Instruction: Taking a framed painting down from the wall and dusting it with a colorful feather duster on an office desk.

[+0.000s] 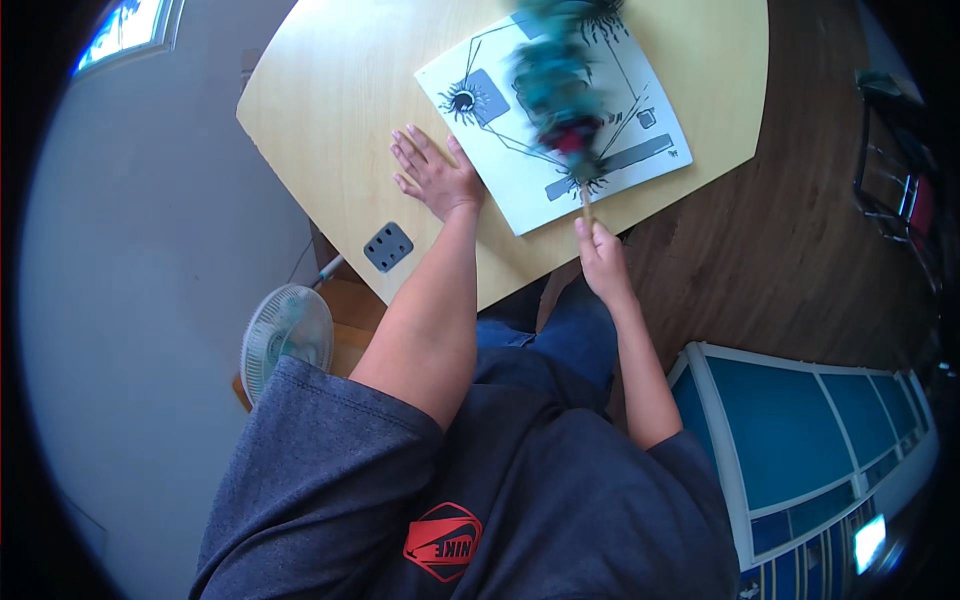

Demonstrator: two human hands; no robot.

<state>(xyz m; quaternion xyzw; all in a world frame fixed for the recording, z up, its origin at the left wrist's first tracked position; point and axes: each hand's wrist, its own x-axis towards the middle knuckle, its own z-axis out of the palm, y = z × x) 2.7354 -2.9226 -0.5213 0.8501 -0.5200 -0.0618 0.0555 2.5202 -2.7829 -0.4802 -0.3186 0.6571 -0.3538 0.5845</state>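
Observation:
My right hand (602,259) grips the wooden handle of a duster (559,90), just past the table's near edge. The duster's fluffy teal head, with a dark red band near the handle, is blurred and stretches away over a white canvas or board (517,199). It hides the middle of that board, which bears black line drawings, spiky eye-like shapes and grey blocks. Flat on the tabletop lies my left hand (442,172), fingers spread, its thumb side close against the board's left edge. Whether it touches the board I cannot tell.
The light wood table (337,112) has a dark grey socket plate (388,247) near its left edge. An electric fan (287,337) stands at my left. Blue-panelled partitions (787,427) are on the right, and a dark-framed chair (896,172) is farther off on the wooden floor (750,262).

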